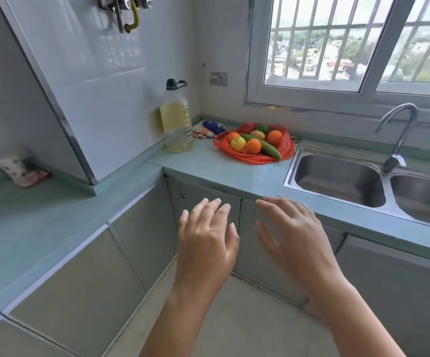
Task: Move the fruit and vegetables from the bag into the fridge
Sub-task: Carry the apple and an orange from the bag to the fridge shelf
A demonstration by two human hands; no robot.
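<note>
Both hands are wide and hold nothing, far from the bag; its round fruit could roll out.

My red plastic bag lies slumped open near the back edge of the counter. Heaped in it are three oranges, a yellow apple, a brownish potato and a long bumpy green gourd lying slantwise.

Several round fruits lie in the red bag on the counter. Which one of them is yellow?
The yellow fruit near the left edge of the red bag, beside the front orange fruit. The other round fruits around it are orange.
</note>
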